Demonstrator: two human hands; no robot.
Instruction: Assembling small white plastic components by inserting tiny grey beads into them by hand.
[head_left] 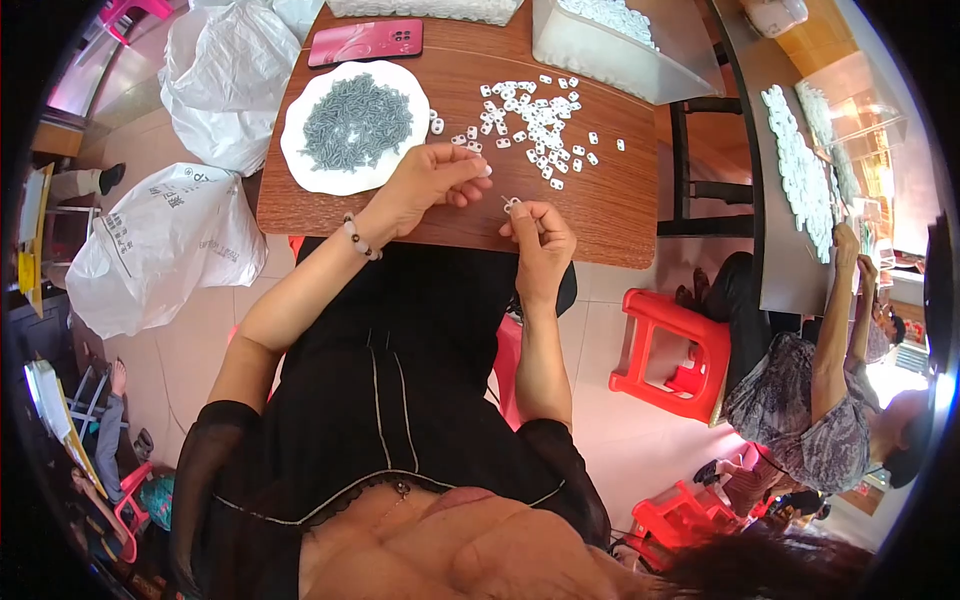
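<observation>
White clip pinched in right hand; left hand nr pile.

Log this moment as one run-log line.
left hand: pinching small white clip | right hand: holding white clip | table: loose white clips, plate of grey screws

A pink-red phone lies face down on the worktop, well beyond the left fingers. Two white plastic bags with dark print sit on the floor: one far left of those fingers, another beyond it.
</observation>
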